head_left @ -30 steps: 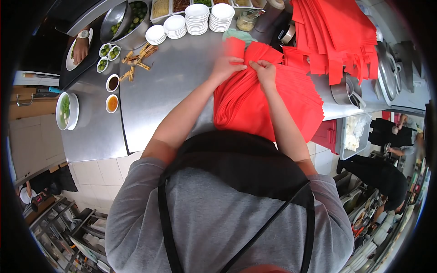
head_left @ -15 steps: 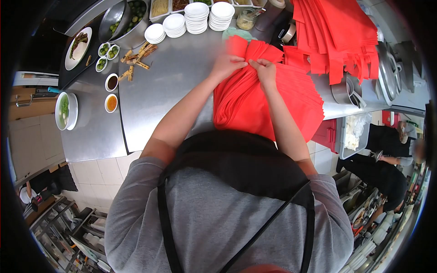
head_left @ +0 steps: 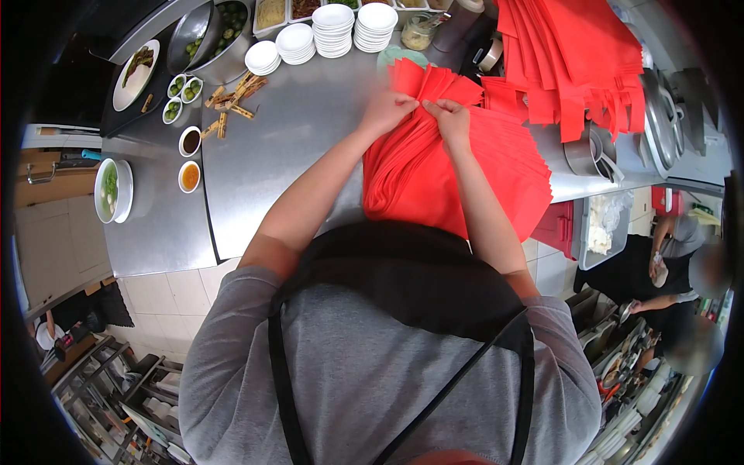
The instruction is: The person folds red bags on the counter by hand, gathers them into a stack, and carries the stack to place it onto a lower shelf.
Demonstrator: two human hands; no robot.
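A thick stack of red fabric bags (head_left: 434,178) with zigzag-cut edges lies fanned out on the steel counter in front of me. At its upper part, my left hand (head_left: 385,112) pinches the fabric between thumb and fingers. Close beside it, my right hand (head_left: 449,122) also has its fingertips closed on the gathered red layers. The two hands almost meet. Folds of fabric hide exactly how many layers each one grips. Another pile of red bags (head_left: 570,54) hangs over things at the upper right.
Stacked white saucers (head_left: 333,31) line the back of the steel counter (head_left: 271,155). Clothespins (head_left: 232,99), a dark sauce cup (head_left: 190,141), an orange sauce cup (head_left: 189,177) and a soup bowl (head_left: 113,190) sit leftward. A pot (head_left: 585,155) stands right; co-workers (head_left: 670,256) are beyond.
Both hands stay at nearly the same spot on the bags, with slight finger movement; the upper fabric edges have shifted a little. The co-workers at the right have changed posture.
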